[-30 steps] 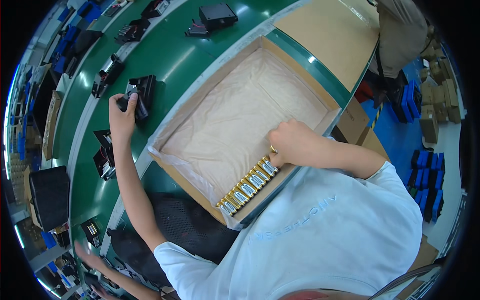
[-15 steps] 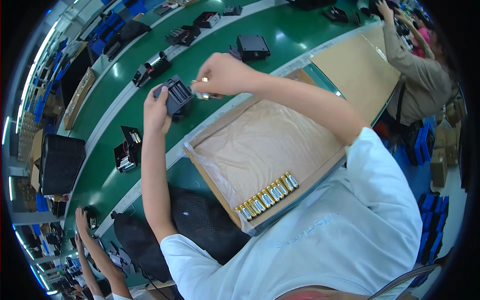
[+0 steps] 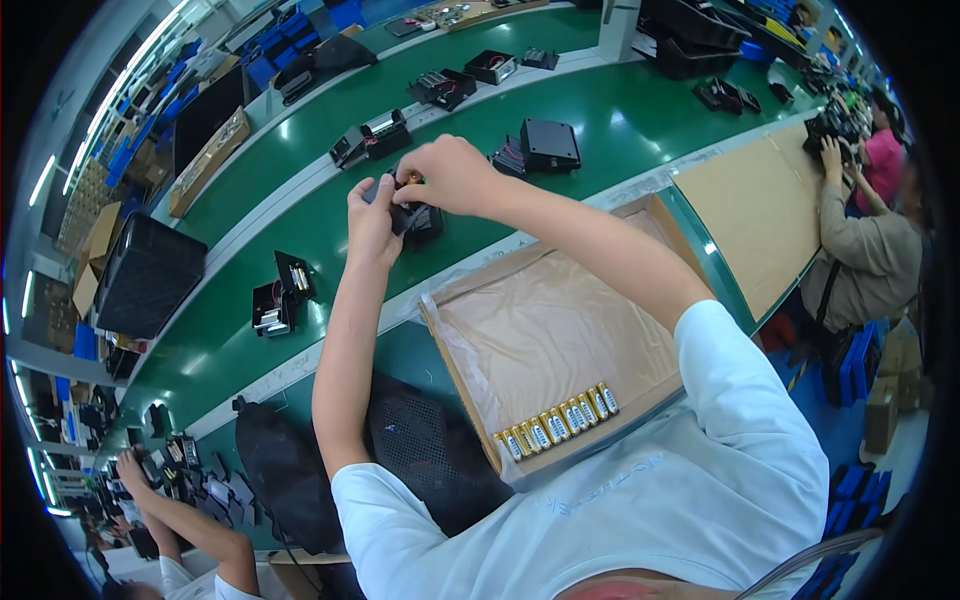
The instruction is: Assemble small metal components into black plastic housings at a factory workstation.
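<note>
My left hand point(image 3: 372, 228) is closed on a black plastic battery holder point(image 3: 422, 224) over the green table. At its upper side my right hand point(image 3: 452, 176) is closed in a pinch, with the gold end of a battery point(image 3: 414, 178) showing between the fingers. The fingers cover most of the holder's slots, so how the battery sits in them is hidden. Nearer to me, a row of several gold-and-white batteries point(image 3: 556, 420) lies along the near edge of a shallow, lined cardboard tray point(image 3: 575, 325).
Open black cases stand on the green table: one with batteries point(image 3: 272, 312) at left, one point(image 3: 384, 134) beyond my hands, and a closed black box point(image 3: 550, 145). Cardboard point(image 3: 755, 205) lies right. Black bags point(image 3: 425, 440) sit near my left arm. Co-workers are at both sides.
My right hand has brought the battery against the holder, where it was held apart before. The view has shifted, and the row in the tray looks the same.
</note>
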Demonstrator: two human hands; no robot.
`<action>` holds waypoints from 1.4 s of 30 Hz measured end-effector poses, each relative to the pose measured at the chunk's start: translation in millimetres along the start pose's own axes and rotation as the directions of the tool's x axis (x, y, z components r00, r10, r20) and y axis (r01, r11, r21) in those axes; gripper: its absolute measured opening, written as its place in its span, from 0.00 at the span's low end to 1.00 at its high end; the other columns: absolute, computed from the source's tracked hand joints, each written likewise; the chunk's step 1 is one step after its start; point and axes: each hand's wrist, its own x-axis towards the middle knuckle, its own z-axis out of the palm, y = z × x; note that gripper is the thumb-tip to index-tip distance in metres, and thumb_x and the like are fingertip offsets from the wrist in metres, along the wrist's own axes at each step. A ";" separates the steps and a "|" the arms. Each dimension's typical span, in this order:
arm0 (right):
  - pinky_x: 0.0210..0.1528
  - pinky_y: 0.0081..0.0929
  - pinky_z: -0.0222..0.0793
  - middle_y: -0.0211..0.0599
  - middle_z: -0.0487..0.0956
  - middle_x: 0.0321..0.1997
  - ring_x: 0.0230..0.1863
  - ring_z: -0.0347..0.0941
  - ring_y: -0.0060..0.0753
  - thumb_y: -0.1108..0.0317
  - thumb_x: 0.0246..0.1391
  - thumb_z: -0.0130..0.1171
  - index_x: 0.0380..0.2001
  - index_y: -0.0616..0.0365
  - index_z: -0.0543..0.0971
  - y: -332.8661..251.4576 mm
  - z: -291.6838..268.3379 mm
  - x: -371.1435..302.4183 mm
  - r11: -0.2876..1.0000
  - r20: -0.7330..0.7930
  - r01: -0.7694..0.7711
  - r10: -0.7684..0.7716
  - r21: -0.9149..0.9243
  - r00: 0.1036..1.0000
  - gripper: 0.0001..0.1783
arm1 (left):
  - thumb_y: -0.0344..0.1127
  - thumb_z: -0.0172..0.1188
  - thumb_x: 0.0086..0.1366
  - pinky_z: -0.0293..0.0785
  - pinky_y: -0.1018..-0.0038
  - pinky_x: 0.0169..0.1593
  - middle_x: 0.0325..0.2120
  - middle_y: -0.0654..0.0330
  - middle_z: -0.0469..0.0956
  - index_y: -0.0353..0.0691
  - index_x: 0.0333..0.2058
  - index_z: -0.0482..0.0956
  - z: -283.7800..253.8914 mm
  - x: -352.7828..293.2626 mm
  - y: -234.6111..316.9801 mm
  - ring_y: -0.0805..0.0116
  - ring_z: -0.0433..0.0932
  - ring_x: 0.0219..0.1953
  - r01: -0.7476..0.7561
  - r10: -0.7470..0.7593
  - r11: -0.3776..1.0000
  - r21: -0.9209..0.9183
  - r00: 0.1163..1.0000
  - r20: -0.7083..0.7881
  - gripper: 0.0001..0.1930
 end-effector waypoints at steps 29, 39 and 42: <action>0.33 0.30 0.72 0.39 0.83 0.29 0.28 0.77 0.38 0.59 0.57 0.54 0.49 0.60 0.81 27.8 23.7 37.6 0.883 0.253 -0.395 0.334 0.254 0.908 0.21 | 0.16 0.64 0.52 0.78 0.68 0.40 0.48 0.41 0.67 0.42 0.64 0.51 -1.3 -5.1 5.1 0.55 0.78 0.42 -0.058 0.054 0.996 0.063 0.997 0.056 0.43; 0.41 0.34 0.73 0.44 0.83 0.33 0.33 0.78 0.40 0.57 0.53 0.60 0.48 0.60 0.81 24.5 30.6 32.0 0.930 0.007 -0.232 0.240 0.285 0.971 0.23 | 0.18 0.62 0.50 0.78 0.65 0.40 0.49 0.39 0.68 0.40 0.62 0.58 -8.1 0.4 23.9 0.48 0.78 0.41 -0.221 0.219 0.838 0.499 0.974 0.063 0.39; 0.51 0.41 0.67 0.46 0.83 0.36 0.39 0.76 0.44 0.56 0.49 0.63 0.45 0.58 0.82 24.9 34.0 28.2 0.905 0.222 -0.181 0.281 -0.385 0.934 0.22 | 0.23 0.60 0.53 0.77 0.60 0.43 0.48 0.38 0.69 0.41 0.61 0.59 -25.5 7.3 39.3 0.44 0.77 0.42 -0.092 0.186 0.516 0.852 0.983 -0.007 0.35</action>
